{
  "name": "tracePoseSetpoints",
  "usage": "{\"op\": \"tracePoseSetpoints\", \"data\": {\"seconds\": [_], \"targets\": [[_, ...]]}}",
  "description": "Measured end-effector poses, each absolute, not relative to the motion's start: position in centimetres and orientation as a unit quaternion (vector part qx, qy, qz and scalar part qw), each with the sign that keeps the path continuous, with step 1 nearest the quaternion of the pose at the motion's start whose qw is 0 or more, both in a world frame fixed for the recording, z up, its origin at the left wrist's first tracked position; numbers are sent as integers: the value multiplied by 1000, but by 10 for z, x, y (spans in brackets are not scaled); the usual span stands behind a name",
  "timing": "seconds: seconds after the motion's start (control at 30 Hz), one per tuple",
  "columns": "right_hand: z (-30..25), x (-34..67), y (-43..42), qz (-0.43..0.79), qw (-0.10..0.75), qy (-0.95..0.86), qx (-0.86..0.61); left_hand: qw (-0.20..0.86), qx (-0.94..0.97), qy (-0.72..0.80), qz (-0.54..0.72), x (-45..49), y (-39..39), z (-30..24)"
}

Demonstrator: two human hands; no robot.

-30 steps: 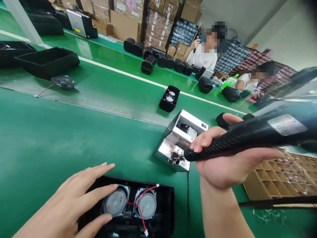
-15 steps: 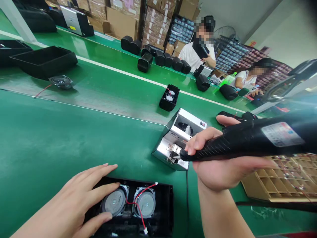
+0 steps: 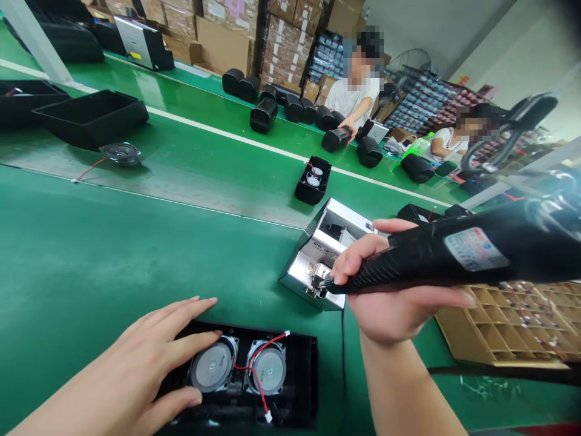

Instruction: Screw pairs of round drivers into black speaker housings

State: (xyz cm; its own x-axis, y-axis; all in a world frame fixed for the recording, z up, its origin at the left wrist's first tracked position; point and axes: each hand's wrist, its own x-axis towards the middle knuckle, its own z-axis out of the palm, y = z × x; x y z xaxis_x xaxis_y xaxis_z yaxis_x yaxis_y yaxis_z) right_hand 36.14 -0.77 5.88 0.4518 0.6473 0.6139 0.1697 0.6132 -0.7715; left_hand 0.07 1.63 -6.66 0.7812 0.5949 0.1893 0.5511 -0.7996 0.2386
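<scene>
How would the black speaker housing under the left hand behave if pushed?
The black speaker housing, low and wide, would likely slide, not tip. Its two metal-backed drivers probably make it heavy. The red wires look floppy.

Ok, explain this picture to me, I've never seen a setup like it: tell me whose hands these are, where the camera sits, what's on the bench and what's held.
No machine here: a person works with bare hands, and the one picture comes from a camera on their head, looking forward and down. Their left hand lies flat and open on a black housing holding two round speaker drivers. Their right hand grips a black power screwdriver, its tip at the front of a small silver box. All this sits on a green bench, with a cardboard divider tray at the right. Beyond runs a belt carrying another housing, and other people sit across it.
</scene>
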Motion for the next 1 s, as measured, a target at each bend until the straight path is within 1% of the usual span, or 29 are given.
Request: {"op": "tracePoseSetpoints", "data": {"seconds": [0.17, 0.37, 0.43, 0.53, 0.57, 0.73, 1.0], "targets": [[66, 363, -15, 231, 752, -466, -405, 126, 936, 315, 93, 18, 18, -34], [94, 332, -53, 329, 746, -443, -372, 203, 917, 342, 34, 35, 14, -8], [94, 317, -58, 374, 735, -443, -352, 219, 911, 348, 26, 36, 13, -6], [76, 300, -53, 480, 678, -453, -323, 234, 908, 349, 19, 38, 11, -3], [67, 295, -49, 497, 668, -457, -313, 237, 906, 350, 17, 40, 11, -1], [36, 277, -36, 445, 716, -456, -283, 264, 896, 357, 22, 46, 11, 6], [26, 276, -35, 460, 684, -488, -286, 298, 884, 359, 19, 44, 9, 3]]}}
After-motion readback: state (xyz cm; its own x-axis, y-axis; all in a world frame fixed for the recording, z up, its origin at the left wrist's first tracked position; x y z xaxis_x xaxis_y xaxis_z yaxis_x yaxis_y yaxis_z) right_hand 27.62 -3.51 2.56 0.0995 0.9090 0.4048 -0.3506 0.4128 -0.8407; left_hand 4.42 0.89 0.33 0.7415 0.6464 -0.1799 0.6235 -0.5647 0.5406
